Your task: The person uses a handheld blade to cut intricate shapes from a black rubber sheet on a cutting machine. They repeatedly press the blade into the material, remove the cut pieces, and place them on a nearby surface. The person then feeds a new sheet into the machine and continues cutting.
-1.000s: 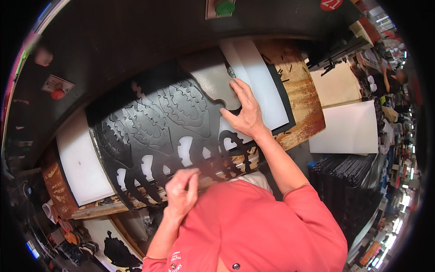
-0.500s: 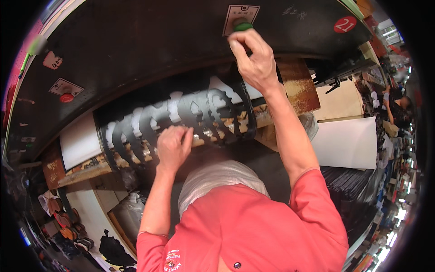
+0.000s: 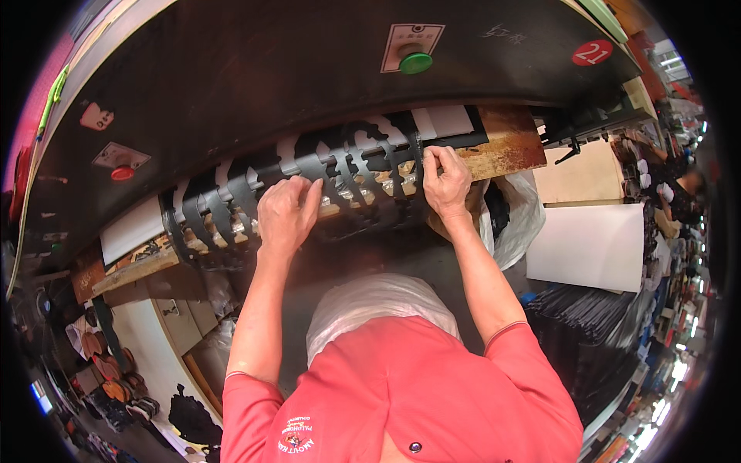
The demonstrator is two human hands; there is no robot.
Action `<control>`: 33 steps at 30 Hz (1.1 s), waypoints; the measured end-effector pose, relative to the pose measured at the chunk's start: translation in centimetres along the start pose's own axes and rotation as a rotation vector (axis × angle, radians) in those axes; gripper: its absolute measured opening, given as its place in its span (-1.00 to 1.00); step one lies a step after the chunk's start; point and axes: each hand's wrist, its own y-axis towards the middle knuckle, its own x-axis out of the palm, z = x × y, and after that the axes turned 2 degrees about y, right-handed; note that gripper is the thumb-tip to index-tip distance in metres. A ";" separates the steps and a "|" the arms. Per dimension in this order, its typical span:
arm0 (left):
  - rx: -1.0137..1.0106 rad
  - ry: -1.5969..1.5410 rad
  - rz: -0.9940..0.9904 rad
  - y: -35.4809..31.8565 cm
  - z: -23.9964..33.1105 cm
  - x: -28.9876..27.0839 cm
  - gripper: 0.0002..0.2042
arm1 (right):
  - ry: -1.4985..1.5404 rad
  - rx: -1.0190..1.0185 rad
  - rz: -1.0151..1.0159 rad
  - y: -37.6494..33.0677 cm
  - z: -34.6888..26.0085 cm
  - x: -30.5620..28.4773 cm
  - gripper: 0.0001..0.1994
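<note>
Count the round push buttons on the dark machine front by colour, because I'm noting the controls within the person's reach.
Green button: 1
Red button: 1
Total: 2

Indoor light is moderate and even, with bright spots of glare from lamps at the far right rim. The dark machine housing [image 3: 309,69] swallows light above, shading the bench [image 3: 502,147] edge. Fisheye bending curves straight lines near the black, blurred rim.
</note>
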 end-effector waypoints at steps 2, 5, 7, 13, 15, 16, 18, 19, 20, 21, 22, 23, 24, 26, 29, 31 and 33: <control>0.001 0.000 0.008 -0.1 -0.1 0.1 -0.78 | 0.021 0.024 -0.009 -0.1 -0.1 0.0 -0.96; -0.018 0.020 -0.007 -0.2 -0.1 0.2 -0.77 | 0.020 0.018 0.012 -0.3 0.0 0.0 -0.95; -0.038 0.013 -0.006 -0.2 -0.1 0.2 -0.77 | 0.010 -0.003 0.002 -0.4 0.2 0.1 -0.95; -0.054 -0.016 -0.004 -0.3 -0.1 0.1 -0.77 | 0.012 -0.012 -0.058 -0.6 0.3 -0.2 -0.89; -0.069 -0.025 -0.018 -0.4 0.0 -0.1 -0.78 | 0.024 -0.004 -0.076 -0.7 0.2 -0.4 -0.87; -0.080 -0.031 -0.030 -0.4 0.0 -0.1 -0.78 | 0.028 0.000 -0.085 -0.7 0.2 -0.5 -0.87; -0.080 -0.030 -0.040 -0.4 0.1 -0.3 -0.78 | 0.027 0.014 -0.098 -0.9 0.2 -0.6 -0.86; -0.076 -0.033 -0.043 -0.4 0.2 -0.4 -0.78 | 0.028 0.024 -0.099 -1.0 0.2 -0.7 -0.86; -0.075 -0.032 -0.057 -0.4 0.2 -0.5 -0.78 | -0.015 0.038 -0.114 -1.1 0.2 -0.8 -0.86; -0.065 -0.028 -0.060 -0.3 0.2 -0.6 -0.79 | -0.007 0.074 -0.138 -1.2 0.1 -1.0 -0.86; -0.057 -0.034 -0.069 -0.3 0.2 -0.7 -0.78 | 0.003 0.111 -0.146 -1.3 0.1 -1.1 -0.87; -0.055 -0.040 -0.069 -0.3 0.1 -0.7 -0.77 | 0.015 0.135 -0.171 -1.4 0.0 -1.2 -0.87; -0.046 -0.046 -0.088 -0.3 0.1 -0.7 -0.79 | 0.036 0.178 -0.165 -1.2 -0.1 -1.6 -0.86; -0.031 -0.085 -0.113 -0.3 -0.2 -0.8 -0.79 | 0.121 0.375 -0.232 -0.6 -0.7 -2.0 -0.84; -0.004 -0.157 -0.150 -0.3 -0.9 -1.0 -0.80 | 0.209 0.836 -0.258 2.1 -2.0 -1.6 -0.77; 0.003 -0.210 -0.191 -0.3 -1.4 -1.4 -0.81 | 0.066 0.569 -0.171 4.8 -3.4 -0.2 -0.77; -0.014 -0.235 -0.274 -0.1 -1.8 -1.8 -0.82 | 0.041 0.243 -0.214 9.2 -4.0 1.9 -0.73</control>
